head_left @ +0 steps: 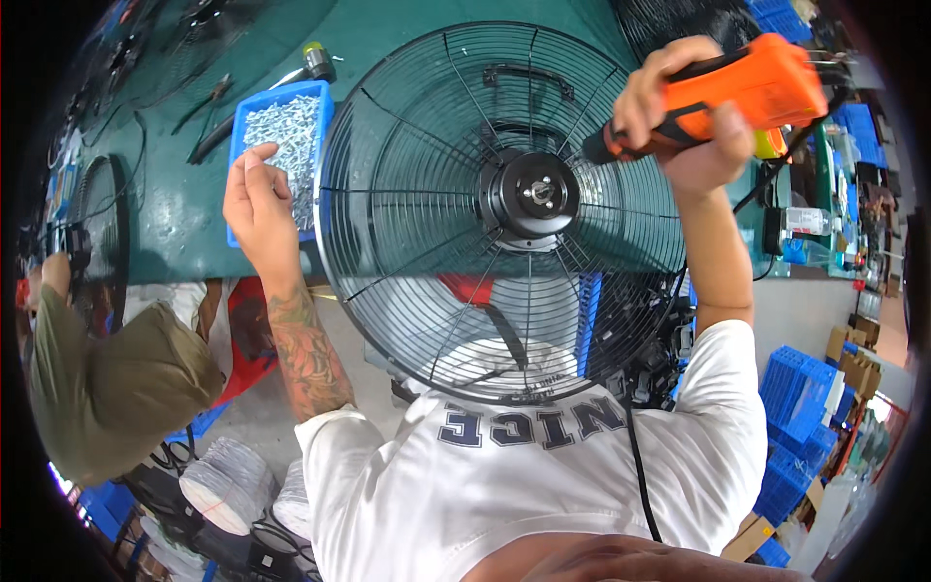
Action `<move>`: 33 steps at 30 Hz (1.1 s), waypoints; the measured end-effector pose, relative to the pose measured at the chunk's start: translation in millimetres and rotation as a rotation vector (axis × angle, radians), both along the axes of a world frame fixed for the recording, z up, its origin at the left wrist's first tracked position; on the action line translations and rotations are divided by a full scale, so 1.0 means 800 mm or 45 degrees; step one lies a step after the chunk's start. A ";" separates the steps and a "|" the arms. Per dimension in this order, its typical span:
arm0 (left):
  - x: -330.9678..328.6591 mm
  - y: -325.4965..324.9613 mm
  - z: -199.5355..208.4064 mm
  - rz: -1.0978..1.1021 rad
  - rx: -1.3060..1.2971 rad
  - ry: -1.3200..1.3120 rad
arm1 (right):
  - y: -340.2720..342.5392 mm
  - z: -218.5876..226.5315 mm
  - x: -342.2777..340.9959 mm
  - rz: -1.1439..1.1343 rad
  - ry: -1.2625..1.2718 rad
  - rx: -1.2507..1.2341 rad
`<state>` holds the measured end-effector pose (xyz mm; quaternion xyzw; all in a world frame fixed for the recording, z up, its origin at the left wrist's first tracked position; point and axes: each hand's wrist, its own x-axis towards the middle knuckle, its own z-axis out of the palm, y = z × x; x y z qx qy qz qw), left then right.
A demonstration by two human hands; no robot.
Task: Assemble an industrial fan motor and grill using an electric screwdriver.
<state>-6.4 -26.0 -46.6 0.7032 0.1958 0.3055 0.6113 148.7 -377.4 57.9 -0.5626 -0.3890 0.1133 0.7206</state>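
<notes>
A round black wire fan guard [407, 189] lies before me, partly over the table's near edge, with a black motor hub [531, 194] at its middle. My right hand [693, 145] grips an orange and black electric screwdriver [742, 97] above the guard's right side, its dark nose pointing left toward the hub. My left hand [260, 209] is over the near end of a blue tray [236, 145] full of small silver screws [291, 126]. Its thumb and fingers are pinched together; whatever is between them is too small to make out.
On the green table [179, 218], pliers [204, 105] and a yellow-topped dark tool [318, 60] lie around the tray. A cable hangs from the screwdriver. At left a co-worker's olive sleeve [58, 378] shows. White rolls [228, 485] stand below left; blue crates [795, 393] are stacked at right.
</notes>
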 end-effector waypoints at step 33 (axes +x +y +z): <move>-0.066 -0.175 0.091 -1.066 0.577 0.084 | 0.017 0.086 -0.119 0.548 -0.241 0.188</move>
